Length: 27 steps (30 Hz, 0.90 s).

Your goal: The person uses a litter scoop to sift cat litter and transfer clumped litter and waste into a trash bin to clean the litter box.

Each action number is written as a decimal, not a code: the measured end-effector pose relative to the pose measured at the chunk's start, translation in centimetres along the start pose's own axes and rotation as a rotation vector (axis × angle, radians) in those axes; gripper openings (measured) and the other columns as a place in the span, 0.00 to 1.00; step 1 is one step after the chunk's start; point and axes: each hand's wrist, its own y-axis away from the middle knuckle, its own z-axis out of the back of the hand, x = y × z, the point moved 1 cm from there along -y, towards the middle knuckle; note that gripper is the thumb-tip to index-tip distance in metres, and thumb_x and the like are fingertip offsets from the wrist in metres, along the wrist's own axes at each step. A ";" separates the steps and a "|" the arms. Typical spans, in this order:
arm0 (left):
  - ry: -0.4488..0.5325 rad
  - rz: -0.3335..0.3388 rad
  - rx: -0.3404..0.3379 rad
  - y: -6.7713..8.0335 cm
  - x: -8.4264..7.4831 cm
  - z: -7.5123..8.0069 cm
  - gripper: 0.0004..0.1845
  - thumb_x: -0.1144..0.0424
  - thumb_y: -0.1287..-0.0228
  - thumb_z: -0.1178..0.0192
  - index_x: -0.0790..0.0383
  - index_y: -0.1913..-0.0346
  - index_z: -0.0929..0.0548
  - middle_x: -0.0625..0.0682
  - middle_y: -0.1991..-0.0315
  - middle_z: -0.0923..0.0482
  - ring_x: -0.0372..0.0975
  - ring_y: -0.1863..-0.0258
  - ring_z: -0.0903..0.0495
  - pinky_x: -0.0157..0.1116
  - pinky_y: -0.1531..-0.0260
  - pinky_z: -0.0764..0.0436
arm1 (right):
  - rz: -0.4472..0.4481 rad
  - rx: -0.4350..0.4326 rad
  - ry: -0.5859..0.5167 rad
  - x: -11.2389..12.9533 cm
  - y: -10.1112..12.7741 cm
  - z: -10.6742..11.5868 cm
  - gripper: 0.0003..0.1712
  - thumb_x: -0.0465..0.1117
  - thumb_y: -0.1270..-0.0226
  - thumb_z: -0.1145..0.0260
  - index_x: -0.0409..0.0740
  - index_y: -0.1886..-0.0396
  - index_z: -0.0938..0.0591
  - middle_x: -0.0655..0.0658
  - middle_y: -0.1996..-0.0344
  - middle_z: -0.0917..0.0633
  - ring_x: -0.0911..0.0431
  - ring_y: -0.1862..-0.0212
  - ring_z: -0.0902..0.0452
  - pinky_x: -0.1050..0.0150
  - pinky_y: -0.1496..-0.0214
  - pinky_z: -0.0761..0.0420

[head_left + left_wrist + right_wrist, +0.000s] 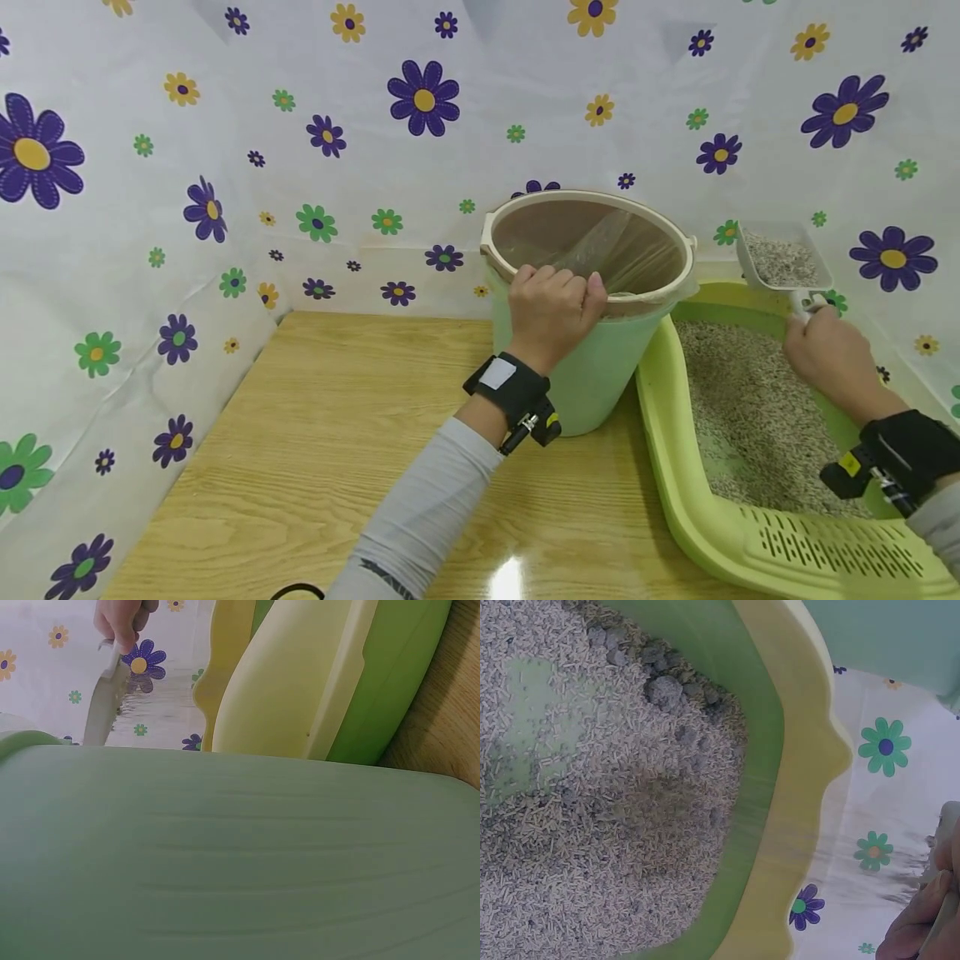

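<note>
My left hand (555,308) grips the near rim of a pale green trash bin (585,383), fingers over its cream ring. A clear plastic liner (611,237) shows inside. To the right, my right hand (836,354) holds a white litter scoop (748,260) by its handle, raised over the far end of a yellow-green litter box (671,450). Pellet litter lies in the scoop, and blurred streaks of it fall below the scoop in both wrist views. Loose litter (555,900) covers much of the box floor, with grey clumps (665,693) near one wall.
The bin stands against the litter box on a wooden table (337,417). Flower-patterned sheeting (450,167) rises behind and at the left side. A slotted step (840,542) forms the box's near end. A black cable (297,588) shows at the bottom edge.
</note>
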 end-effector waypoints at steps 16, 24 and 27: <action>0.006 -0.006 -0.015 0.1 -0.3 -0.3 0.27 0.58 0.30 0.50 0.53 0.92 0.31 0.45 0.92 0.36 0.38 0.88 0.33 0.36 0.75 0.32 | -0.061 -0.128 -0.064 0.7 -0.1 1.3 0.34 0.49 0.19 0.63 0.14 0.47 0.38 0.22 0.66 0.31 0.35 0.70 0.31 0.51 0.75 0.31; 0.004 -0.008 -0.018 0.0 -0.4 -0.3 0.27 0.58 0.31 0.49 0.53 0.92 0.32 0.44 0.92 0.37 0.38 0.88 0.34 0.36 0.75 0.32 | -0.090 -0.189 -0.144 0.8 -0.1 1.7 0.36 0.50 0.19 0.63 0.14 0.42 0.39 0.21 0.61 0.32 0.33 0.63 0.33 0.48 0.69 0.33; 0.006 -0.005 -0.017 0.1 -0.5 -0.3 0.26 0.59 0.32 0.47 0.53 0.92 0.32 0.44 0.92 0.38 0.38 0.88 0.34 0.36 0.75 0.32 | -0.102 -0.193 -0.157 0.7 -0.1 1.9 0.36 0.51 0.19 0.64 0.14 0.42 0.39 0.21 0.61 0.32 0.32 0.62 0.33 0.47 0.67 0.33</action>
